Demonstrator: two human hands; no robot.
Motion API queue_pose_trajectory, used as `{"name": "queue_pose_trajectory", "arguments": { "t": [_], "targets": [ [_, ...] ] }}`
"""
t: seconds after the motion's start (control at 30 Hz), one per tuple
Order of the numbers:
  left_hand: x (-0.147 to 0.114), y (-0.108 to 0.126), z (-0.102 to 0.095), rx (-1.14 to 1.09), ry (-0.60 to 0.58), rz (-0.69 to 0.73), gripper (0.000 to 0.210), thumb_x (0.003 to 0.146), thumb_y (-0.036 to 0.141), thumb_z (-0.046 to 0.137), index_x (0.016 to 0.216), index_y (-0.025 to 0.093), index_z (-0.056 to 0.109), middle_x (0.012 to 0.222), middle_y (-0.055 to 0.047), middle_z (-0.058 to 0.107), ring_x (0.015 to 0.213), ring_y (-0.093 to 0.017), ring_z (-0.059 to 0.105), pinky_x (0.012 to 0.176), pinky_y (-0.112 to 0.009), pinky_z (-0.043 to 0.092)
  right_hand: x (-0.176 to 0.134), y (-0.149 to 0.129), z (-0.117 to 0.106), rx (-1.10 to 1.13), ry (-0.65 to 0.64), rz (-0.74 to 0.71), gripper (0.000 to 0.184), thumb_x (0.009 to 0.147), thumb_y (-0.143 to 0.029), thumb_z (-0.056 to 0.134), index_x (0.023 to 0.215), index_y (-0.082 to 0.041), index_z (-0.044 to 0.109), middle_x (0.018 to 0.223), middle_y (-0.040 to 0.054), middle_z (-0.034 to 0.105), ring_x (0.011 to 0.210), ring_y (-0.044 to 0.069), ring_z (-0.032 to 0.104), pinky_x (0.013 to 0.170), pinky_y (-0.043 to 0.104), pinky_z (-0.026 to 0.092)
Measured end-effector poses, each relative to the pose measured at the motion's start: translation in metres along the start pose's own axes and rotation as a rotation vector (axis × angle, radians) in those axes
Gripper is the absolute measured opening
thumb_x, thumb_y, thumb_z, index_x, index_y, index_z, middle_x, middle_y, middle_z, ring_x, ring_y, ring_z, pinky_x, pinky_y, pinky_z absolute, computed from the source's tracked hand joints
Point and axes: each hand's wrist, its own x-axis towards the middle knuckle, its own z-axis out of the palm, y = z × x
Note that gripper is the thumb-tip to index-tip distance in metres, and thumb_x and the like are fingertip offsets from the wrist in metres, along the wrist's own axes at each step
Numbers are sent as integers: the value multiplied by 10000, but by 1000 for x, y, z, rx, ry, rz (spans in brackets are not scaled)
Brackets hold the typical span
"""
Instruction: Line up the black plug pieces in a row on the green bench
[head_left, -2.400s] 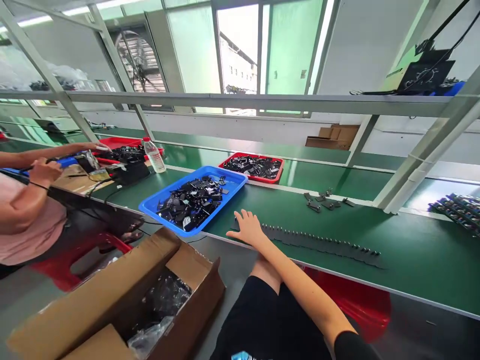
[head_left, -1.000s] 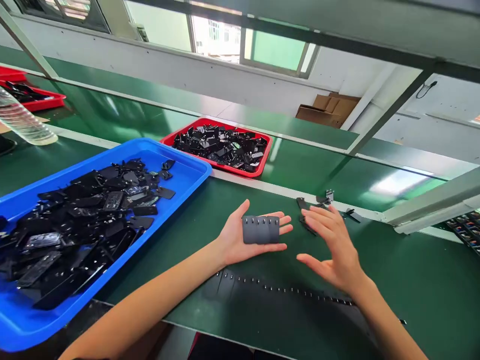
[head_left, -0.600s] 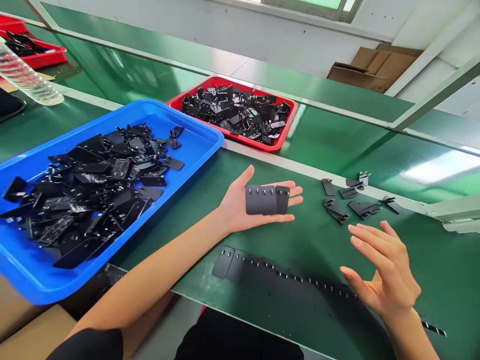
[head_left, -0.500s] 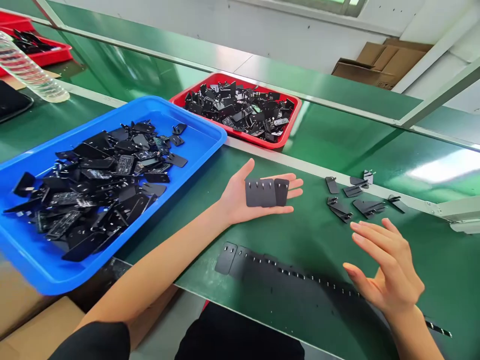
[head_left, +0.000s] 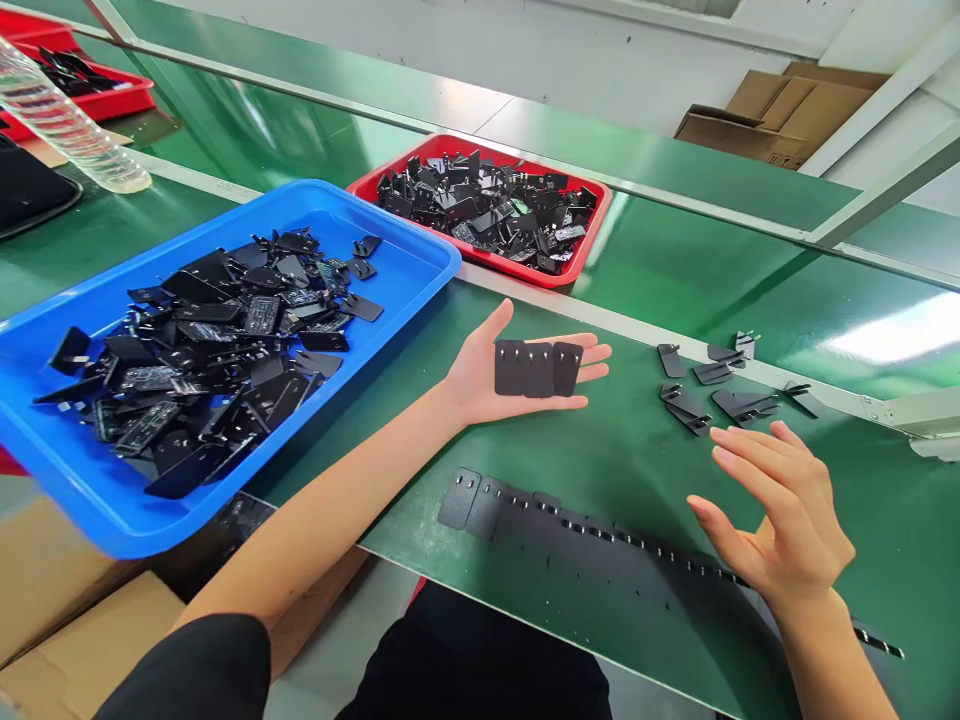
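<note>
above a green desk (head_left: 637,440), a person's left hand (head_left: 476,380) is turning palm up, its fingers (head_left: 600,353) stretching out flat and slightly apart; they are not closing on the black plates (head_left: 532,370), which are lying overlapped across palm and fingers, pairs of metal pins lining their upper edge. the right hand (head_left: 795,515) is hanging in the air to the right, its fingers (head_left: 757,485) curving loosely, the thumb standing well apart, nothing sitting between them. below, a long row of overlapping plates (head_left: 592,555) is running along the near edge of the desk, the right hand and forearm partly covering its far end. beyond that hand, loose plates (head_left: 739,407) are lying scattered. to the left, a blue tray (head_left: 405,245) is holding a heap of black pieces (head_left: 255,330); just behind it, a red tray (head_left: 595,230) is holding another. a clear bottle (head_left: 71,120) is standing farther left.
</note>
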Motion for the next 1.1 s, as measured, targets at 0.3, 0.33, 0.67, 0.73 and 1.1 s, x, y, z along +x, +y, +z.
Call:
{"name": "queue_pose_trajectory", "arguments": {
  "t": [0.3,0.33,0.67,0.73,1.1],
  "targets": [
    [-1,-3,5,-6,33,28,871,891,698,259,1447,30,312,1391,-230,477,1347,-335,404,1034,-536,376,1,1,1,8,17,-34,518,838,-241,685,1329,-227,518,1114,98,659,1001,281,638,953,542,494],
    [0,-3,5,-11,34,34,875,888,701,261,1446,30,314,1391,-233,476,1344,-337,408,1035,-532,376,1,2,1,10,18,-36,519,835,-234,688,1327,-218,522,1115,103,659,1003,283,637,955,544,492],
    [1,-4,0,-37,-31,24,880,885,694,268,1430,7,329,1402,-252,454,1334,-350,415,1046,-507,357,0,3,3,42,12,-15,501,829,-216,690,1307,-222,540,1124,99,660,1006,281,635,968,549,481],
    [1,-5,0,-52,-35,15,865,887,679,294,1435,10,318,1402,-250,455,1343,-349,402,1053,-509,349,7,-1,4,109,-23,39,501,847,-240,674,1322,-236,516,1165,98,643,1052,282,619,980,552,473],
    [0,-24,7,-161,318,81,507,920,555,393,931,97,610,797,-128,663,735,-244,645,758,-402,504,110,-37,64,92,-582,-70,732,849,-324,668,1465,-241,283,1267,129,570,1305,332,405,1079,677,265]
  ]
}}
